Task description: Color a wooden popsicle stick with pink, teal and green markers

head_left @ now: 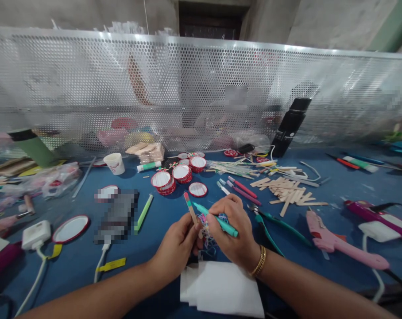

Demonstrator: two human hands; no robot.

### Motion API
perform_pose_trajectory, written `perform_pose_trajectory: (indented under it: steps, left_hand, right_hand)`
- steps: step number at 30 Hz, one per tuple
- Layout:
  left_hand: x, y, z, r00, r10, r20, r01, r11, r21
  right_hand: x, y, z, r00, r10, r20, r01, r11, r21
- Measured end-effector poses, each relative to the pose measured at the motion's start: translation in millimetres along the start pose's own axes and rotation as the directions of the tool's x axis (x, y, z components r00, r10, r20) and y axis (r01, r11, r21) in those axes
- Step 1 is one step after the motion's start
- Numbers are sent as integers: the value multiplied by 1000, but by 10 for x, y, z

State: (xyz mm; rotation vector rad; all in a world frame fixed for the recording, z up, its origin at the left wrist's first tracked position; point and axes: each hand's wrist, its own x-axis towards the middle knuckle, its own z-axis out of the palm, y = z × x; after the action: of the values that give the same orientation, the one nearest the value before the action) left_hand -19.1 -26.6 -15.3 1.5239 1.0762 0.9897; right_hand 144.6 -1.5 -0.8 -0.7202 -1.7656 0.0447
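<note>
My left hand (179,241) pinches a wooden craft stick (192,212) upright, its top end coloured red with a green band beneath. My right hand (232,230) grips a teal marker (225,225), whose tip points at the coloured part of the stick; whether it touches, I cannot tell. Between and behind the hands lies a tangle of small coloured loops (209,239), partly hidden. Below the hands are folded white sheets (227,288). To the right of my right hand lie teal-handled pliers (269,230).
A pink glue gun (343,248) lies at right, near a pile of craft sticks (292,191). Markers (242,187) and round red-rimmed pieces (181,173) sit farther back. A phone (117,215) with a cable is at left. A perforated metal panel (201,88) borders the back.
</note>
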Motion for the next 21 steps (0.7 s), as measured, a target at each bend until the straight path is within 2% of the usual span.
perform_pose_trajectory:
  steps: [7,14,21]
  left_hand:
    - [-1,5,8,1000,15,1,-15,1000,-12]
    - [10,25,11,1000,-9,-7,9,1000,7]
    - [0,16,14,1000,29,0,-29,1000,5]
  right_hand:
    - [-2,-15,1,998,-49,26,48,998,41]
    - [3,17,-11,1000,3,2,-3,1000,1]
    - [-4,-25,3,999,-39,23,38,998,45]
